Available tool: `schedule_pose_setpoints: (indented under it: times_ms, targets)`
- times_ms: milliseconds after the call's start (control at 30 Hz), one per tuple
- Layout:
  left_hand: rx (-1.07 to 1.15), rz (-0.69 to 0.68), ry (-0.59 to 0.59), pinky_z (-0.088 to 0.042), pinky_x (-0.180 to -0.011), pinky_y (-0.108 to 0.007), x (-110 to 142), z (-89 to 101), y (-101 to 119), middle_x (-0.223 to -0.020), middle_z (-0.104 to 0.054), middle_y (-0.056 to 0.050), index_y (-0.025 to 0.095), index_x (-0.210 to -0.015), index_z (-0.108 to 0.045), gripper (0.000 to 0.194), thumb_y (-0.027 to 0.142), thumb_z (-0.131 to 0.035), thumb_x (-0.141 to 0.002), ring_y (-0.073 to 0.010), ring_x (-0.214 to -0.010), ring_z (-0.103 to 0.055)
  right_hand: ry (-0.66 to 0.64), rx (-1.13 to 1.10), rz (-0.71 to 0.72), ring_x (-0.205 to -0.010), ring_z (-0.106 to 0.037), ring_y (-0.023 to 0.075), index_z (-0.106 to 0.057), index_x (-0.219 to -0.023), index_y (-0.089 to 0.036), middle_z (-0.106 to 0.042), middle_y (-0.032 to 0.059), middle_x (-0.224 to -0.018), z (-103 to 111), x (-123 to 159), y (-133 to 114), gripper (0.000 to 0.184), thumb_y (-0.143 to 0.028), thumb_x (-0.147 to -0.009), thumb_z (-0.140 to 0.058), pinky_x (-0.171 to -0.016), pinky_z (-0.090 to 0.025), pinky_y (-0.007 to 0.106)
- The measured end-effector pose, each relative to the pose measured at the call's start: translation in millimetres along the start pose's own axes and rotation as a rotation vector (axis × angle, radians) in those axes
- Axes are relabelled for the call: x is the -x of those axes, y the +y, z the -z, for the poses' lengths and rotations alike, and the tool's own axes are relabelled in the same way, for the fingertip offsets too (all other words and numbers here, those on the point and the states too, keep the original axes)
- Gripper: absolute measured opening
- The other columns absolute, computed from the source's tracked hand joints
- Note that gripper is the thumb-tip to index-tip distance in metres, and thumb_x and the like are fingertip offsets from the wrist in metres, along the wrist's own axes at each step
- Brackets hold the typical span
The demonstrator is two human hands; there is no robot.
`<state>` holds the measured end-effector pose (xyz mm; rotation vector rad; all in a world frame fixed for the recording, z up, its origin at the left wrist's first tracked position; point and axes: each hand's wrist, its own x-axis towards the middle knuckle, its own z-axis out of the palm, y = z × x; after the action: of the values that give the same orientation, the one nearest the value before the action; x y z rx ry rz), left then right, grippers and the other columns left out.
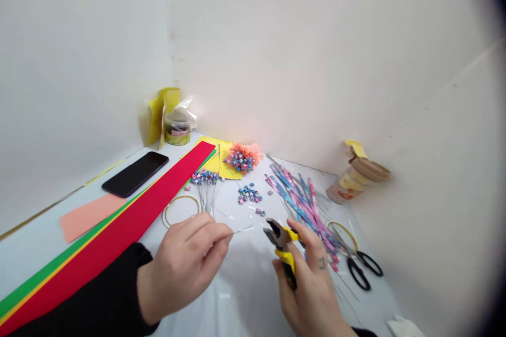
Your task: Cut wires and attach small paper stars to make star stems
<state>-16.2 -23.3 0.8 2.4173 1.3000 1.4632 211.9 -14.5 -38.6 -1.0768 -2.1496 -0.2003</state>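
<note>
Head view: our left hand (187, 260) pinches a thin wire (242, 229), its tip just short of the parted jaws of the pliers (282, 241) our right hand (310, 279) holds. We seem to be readying wire; the next move likely calls for steady alignment.

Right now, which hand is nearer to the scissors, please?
Right. The right hand, holding the pliers, is just left of the scissors, apart from them. The left hand, pinching a thin wire, is farther left, on the far side of the pliers.
</note>
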Motion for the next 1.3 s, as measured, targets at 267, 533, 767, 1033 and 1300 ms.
schedule_pose_setpoints:
  times_ms: [267,533,767,1033,1300]
  targets:
    - [-0.031,-0.022,-0.064,-0.044,-0.058,-0.025,1.3,1.9,2.3,-0.068,-0.057,-0.001,0.019,-0.090,-0.057,0.016,0.006,-0.051,-0.084,-0.0132,-0.062,-0.054,0.048,0.085,0.060,-0.117,-0.042,0.0349,-0.051,-0.110,-0.018,-0.041,0.0176,-0.128,-0.5,-2.3,-2.7,0.035,-0.005,-0.078,-0.045,-0.089,-0.040,0.057]
    - [-0.033,-0.032,-0.089,-0.043,-0.060,-0.026,1.9,1.5,2.1,-0.069,-0.056,-0.001,0.019,-0.093,-0.056,0.017,0.005,-0.051,-0.083,-0.0140,-0.064,-0.053,0.041,0.090,0.109,-0.113,-0.044,0.0342,-0.052,-0.104,-0.017,-0.043,0.0179,-0.124,-1.1,-4.2,-2.8,0.031,-0.004,-0.077,-0.044,-0.086,-0.042,0.055]
    - [0.006,-0.036,-0.095,-0.043,-0.060,-0.026,1.6,2.9,3.1,-0.070,-0.055,-0.001,0.018,-0.094,-0.056,0.019,0.003,-0.050,-0.083,-0.0138,-0.064,-0.052,0.020,0.052,0.110,-0.112,-0.045,0.0323,-0.052,-0.108,-0.015,-0.044,0.0176,-0.123,-1.4,-3.3,-0.9,0.035,-0.002,-0.077,-0.044,-0.085,-0.043,0.052]
    - [0.028,-0.033,-0.107,-0.043,-0.060,-0.026,4.6,1.6,0.8,-0.071,-0.055,-0.002,0.017,-0.096,-0.056,0.020,0.002,-0.051,-0.083,-0.0138,-0.065,-0.052,0.004,-0.044,0.104,-0.110,-0.047,0.0277,-0.051,-0.105,-0.017,-0.047,0.0143,-0.118,-4.1,0.6,-0.4,0.035,0.000,-0.075,-0.042,-0.086,-0.046,0.045]
    - [0.064,-0.050,-0.075,-0.044,-0.060,-0.025,3.1,2.1,-0.4,-0.072,-0.055,-0.003,0.015,-0.095,-0.057,0.021,0.000,-0.052,-0.081,-0.0135,-0.066,-0.051,0.006,-0.111,0.140,-0.101,-0.049,0.0246,-0.049,-0.105,-0.013,-0.047,0.0142,-0.110,-4.3,-0.5,-2.5,0.037,0.003,-0.072,-0.039,-0.081,-0.047,0.038]
